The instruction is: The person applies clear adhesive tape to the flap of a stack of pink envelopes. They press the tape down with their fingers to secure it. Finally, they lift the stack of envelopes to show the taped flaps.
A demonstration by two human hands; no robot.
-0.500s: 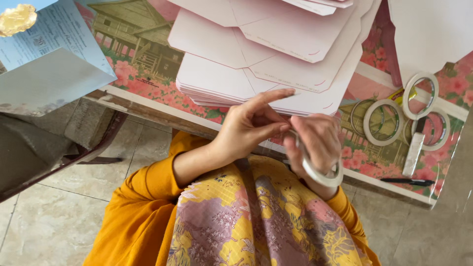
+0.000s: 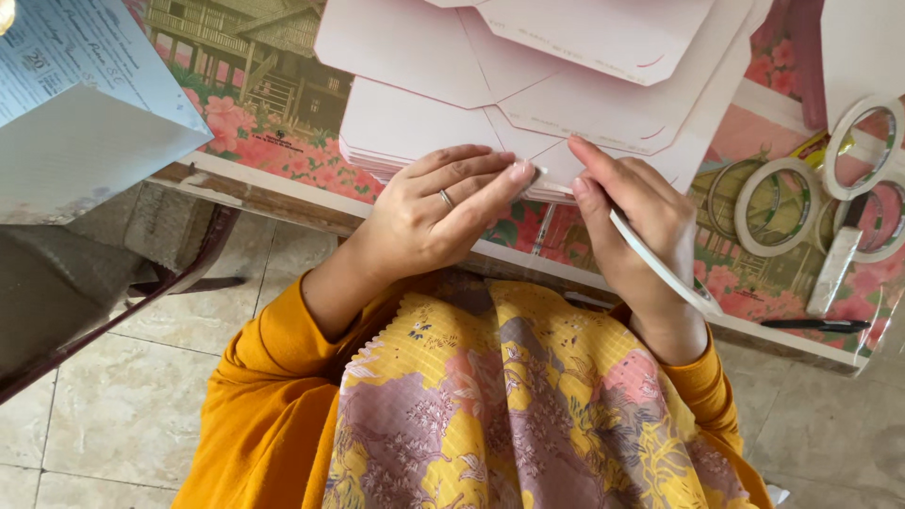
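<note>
Looking straight down: both hands meet at the near edge of the stack of pale pink flat paper envelope blanks, which sits on the table under a floral, house-printed plastic cover. The left hand, a thin ring on one finger, lies palm down with its fingers stretched out and close together, their tips pressing the lowest corner of the stack right at the table's edge. The right hand comes in from the other side, thumb and forefinger pinched narrow just beside the left fingertips, touching the same corner of paper. Wrapped around that right hand is a white ring-shaped roll of tape, its band crossing the back of the hand down toward the wrist. Off to the right on the table lie more white tape rolls, close together, with a white box cutter resting across them and a black pen near the table's edge. Upper left, a light blue printed paper sheet overhangs the table. Below, orange sleeves and a yellow and pink patterned lap fill the foreground over a tiled floor.
</note>
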